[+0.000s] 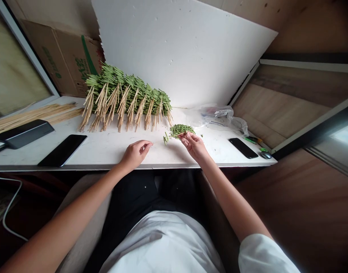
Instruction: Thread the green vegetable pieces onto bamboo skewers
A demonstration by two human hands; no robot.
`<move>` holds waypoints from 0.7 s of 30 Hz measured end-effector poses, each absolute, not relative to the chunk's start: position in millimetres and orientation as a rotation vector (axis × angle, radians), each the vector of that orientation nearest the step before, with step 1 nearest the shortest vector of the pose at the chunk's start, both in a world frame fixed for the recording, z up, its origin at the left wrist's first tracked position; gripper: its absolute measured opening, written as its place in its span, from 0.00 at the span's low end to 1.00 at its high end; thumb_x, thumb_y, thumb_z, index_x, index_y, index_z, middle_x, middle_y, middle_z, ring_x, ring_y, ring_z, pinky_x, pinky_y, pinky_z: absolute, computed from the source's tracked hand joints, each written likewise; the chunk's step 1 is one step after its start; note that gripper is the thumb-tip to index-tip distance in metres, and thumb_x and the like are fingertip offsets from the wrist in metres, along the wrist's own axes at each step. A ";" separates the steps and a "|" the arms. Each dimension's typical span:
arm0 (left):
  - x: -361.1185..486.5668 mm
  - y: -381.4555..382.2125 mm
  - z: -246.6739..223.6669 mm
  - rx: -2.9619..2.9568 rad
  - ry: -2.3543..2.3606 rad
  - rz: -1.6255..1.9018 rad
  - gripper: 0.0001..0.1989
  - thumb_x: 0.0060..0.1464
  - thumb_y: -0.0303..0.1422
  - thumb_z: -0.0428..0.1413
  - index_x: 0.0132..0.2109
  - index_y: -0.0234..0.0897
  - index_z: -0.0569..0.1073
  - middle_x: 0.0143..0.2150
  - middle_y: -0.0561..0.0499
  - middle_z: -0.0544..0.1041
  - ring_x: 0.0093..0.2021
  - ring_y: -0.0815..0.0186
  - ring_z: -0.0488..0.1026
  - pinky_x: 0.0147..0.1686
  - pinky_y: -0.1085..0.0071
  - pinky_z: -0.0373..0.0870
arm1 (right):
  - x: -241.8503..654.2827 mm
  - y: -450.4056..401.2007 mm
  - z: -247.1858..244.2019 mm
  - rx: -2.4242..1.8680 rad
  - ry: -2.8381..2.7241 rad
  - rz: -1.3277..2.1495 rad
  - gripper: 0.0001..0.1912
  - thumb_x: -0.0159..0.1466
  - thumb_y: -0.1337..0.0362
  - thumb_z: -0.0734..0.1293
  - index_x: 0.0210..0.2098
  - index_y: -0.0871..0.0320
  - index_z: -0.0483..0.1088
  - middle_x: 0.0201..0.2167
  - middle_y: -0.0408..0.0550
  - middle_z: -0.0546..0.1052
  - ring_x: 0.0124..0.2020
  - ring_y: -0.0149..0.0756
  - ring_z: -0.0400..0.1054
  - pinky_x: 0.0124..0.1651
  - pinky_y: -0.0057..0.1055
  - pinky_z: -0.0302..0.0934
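Observation:
Between the fingertips of my right hand [194, 146] is a thin wooden skewer, with short green pieces [165, 138] at its left end. Just behind that hand lies a small pile of cut green pieces [181, 129] on the white table [162, 155]. My left hand [134, 153] hovers over the table's front edge, thumb and fingers pressed together; whatever may be between them is too small to make out. Farther back, a large stack of skewered green pieces [128, 85] has its bare stick ends pointing toward me.
Long bare sticks [40, 113], a black box-shaped device [24, 133] and a dark tablet [63, 150] are at left. A black phone [243, 148], clear plastic bag [227, 115] and computer mouse [266, 155] lie at right. A cardboard box [63, 60] stands behind.

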State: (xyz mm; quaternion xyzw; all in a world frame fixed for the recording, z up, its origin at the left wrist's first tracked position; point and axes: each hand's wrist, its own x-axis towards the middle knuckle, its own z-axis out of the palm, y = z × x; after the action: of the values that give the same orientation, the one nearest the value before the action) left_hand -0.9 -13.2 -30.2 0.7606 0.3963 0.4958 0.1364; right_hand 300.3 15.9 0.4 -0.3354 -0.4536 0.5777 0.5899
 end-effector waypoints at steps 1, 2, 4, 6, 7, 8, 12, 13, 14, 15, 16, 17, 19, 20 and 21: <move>-0.8 -13.1 -30.2 2.201 1.146 1.430 0.16 0.72 0.43 0.55 0.45 0.37 0.82 0.42 0.45 0.86 0.38 0.63 0.81 0.38 0.71 0.77 | 299.7 15.3 1.1 -0.785 -1.057 1.340 0.18 0.55 0.49 0.84 0.38 0.51 0.83 0.43 0.44 0.86 0.51 0.38 0.80 0.56 0.30 0.74; -0.8 -13.0 -30.3 2.201 1.146 1.424 0.16 0.72 0.43 0.55 0.45 0.37 0.82 0.42 0.45 0.86 0.38 0.63 0.81 0.38 0.71 0.77 | 299.3 15.0 1.7 -0.789 -1.053 1.335 0.18 0.55 0.49 0.84 0.39 0.51 0.83 0.44 0.44 0.86 0.51 0.38 0.81 0.56 0.30 0.74; -1.1 -12.6 -30.8 2.204 1.153 1.420 0.16 0.72 0.43 0.56 0.45 0.37 0.82 0.42 0.45 0.86 0.38 0.63 0.81 0.38 0.71 0.77 | 299.3 14.8 2.4 -0.798 -1.040 1.330 0.19 0.54 0.49 0.85 0.39 0.51 0.84 0.44 0.43 0.87 0.50 0.38 0.81 0.56 0.30 0.74; -1.4 -12.3 -31.5 2.207 1.164 1.419 0.16 0.72 0.43 0.56 0.45 0.37 0.82 0.42 0.45 0.86 0.37 0.63 0.81 0.38 0.70 0.77 | 299.5 14.7 3.1 -0.803 -1.032 1.325 0.19 0.53 0.49 0.85 0.39 0.51 0.84 0.43 0.44 0.87 0.50 0.39 0.82 0.56 0.31 0.74; -1.6 -12.1 -31.8 2.210 1.168 1.419 0.16 0.72 0.43 0.56 0.45 0.37 0.82 0.41 0.45 0.86 0.37 0.63 0.81 0.38 0.71 0.77 | 299.5 14.6 3.4 -0.804 -1.031 1.319 0.19 0.52 0.49 0.85 0.38 0.51 0.84 0.43 0.44 0.87 0.49 0.39 0.82 0.57 0.31 0.74; -1.7 -11.9 -32.2 2.211 1.170 1.420 0.16 0.72 0.43 0.56 0.45 0.37 0.82 0.41 0.45 0.86 0.36 0.63 0.81 0.38 0.71 0.77 | 299.3 14.5 3.8 -0.804 -1.031 1.312 0.20 0.52 0.49 0.86 0.38 0.51 0.84 0.43 0.44 0.87 0.49 0.39 0.82 0.57 0.32 0.74; -2.0 -10.6 -34.2 2.215 1.165 1.423 0.16 0.72 0.43 0.56 0.45 0.37 0.82 0.42 0.45 0.86 0.37 0.63 0.81 0.38 0.71 0.77 | 297.9 13.8 4.8 -0.820 -1.022 1.296 0.21 0.49 0.48 0.86 0.37 0.52 0.84 0.42 0.45 0.87 0.49 0.42 0.82 0.56 0.33 0.75; -2.1 -10.3 -34.7 2.217 1.166 1.422 0.16 0.72 0.43 0.56 0.45 0.37 0.82 0.42 0.45 0.86 0.38 0.63 0.81 0.38 0.71 0.77 | 297.6 13.7 4.8 -0.826 -1.020 1.295 0.21 0.49 0.48 0.86 0.37 0.51 0.84 0.42 0.45 0.87 0.49 0.42 0.82 0.55 0.33 0.76; -2.3 -10.0 -35.1 2.219 1.168 1.420 0.16 0.72 0.43 0.56 0.45 0.37 0.82 0.42 0.45 0.86 0.38 0.63 0.81 0.38 0.70 0.77 | 297.2 13.6 4.6 -0.831 -1.018 1.292 0.21 0.50 0.48 0.86 0.36 0.51 0.84 0.41 0.45 0.87 0.50 0.42 0.82 0.55 0.34 0.76; -2.6 -9.9 -35.5 2.220 1.170 1.419 0.15 0.72 0.43 0.56 0.45 0.37 0.82 0.42 0.45 0.86 0.38 0.63 0.81 0.39 0.70 0.77 | 296.9 13.6 4.3 -0.834 -1.019 1.285 0.21 0.50 0.48 0.86 0.36 0.51 0.84 0.41 0.45 0.87 0.50 0.43 0.82 0.55 0.34 0.76; -2.8 -9.8 -35.7 2.221 1.171 1.418 0.15 0.72 0.43 0.56 0.45 0.37 0.82 0.42 0.45 0.86 0.38 0.62 0.81 0.39 0.70 0.77 | 296.5 13.4 3.7 -0.835 -1.025 1.275 0.20 0.51 0.48 0.86 0.36 0.51 0.84 0.41 0.45 0.87 0.50 0.43 0.82 0.55 0.35 0.76; -3.1 -9.8 -35.9 2.221 1.171 1.417 0.15 0.72 0.42 0.56 0.45 0.37 0.82 0.41 0.45 0.85 0.37 0.62 0.81 0.39 0.70 0.77 | 296.0 13.2 3.1 -0.835 -1.032 1.262 0.20 0.52 0.48 0.85 0.36 0.51 0.83 0.41 0.45 0.87 0.50 0.43 0.82 0.56 0.35 0.76; -3.6 -9.8 -36.1 2.224 1.166 1.415 0.15 0.72 0.42 0.56 0.45 0.37 0.82 0.41 0.45 0.85 0.37 0.62 0.81 0.38 0.70 0.76 | 294.8 12.6 1.3 -0.835 -1.047 1.236 0.18 0.54 0.48 0.84 0.36 0.51 0.83 0.41 0.46 0.86 0.51 0.44 0.82 0.58 0.37 0.75; -3.8 -9.9 -36.1 2.225 1.162 1.416 0.15 0.72 0.42 0.56 0.45 0.37 0.82 0.40 0.45 0.85 0.37 0.62 0.81 0.38 0.69 0.76 | 293.9 12.2 0.3 -0.835 -1.053 1.225 0.17 0.55 0.48 0.83 0.37 0.51 0.83 0.42 0.46 0.86 0.51 0.45 0.82 0.59 0.38 0.75; -3.9 -9.9 -36.1 2.227 1.158 1.417 0.15 0.72 0.42 0.56 0.45 0.37 0.82 0.40 0.45 0.85 0.37 0.62 0.81 0.38 0.69 0.76 | 293.0 11.8 -0.6 -0.834 -1.057 1.216 0.17 0.56 0.48 0.83 0.37 0.51 0.82 0.43 0.47 0.86 0.52 0.45 0.82 0.60 0.39 0.75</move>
State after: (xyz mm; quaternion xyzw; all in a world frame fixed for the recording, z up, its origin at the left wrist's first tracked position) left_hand -3.9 -9.9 -36.1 0.7661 0.3983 0.4875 0.1295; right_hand 293.0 11.8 -0.6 -0.3621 -0.4591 0.5281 0.6159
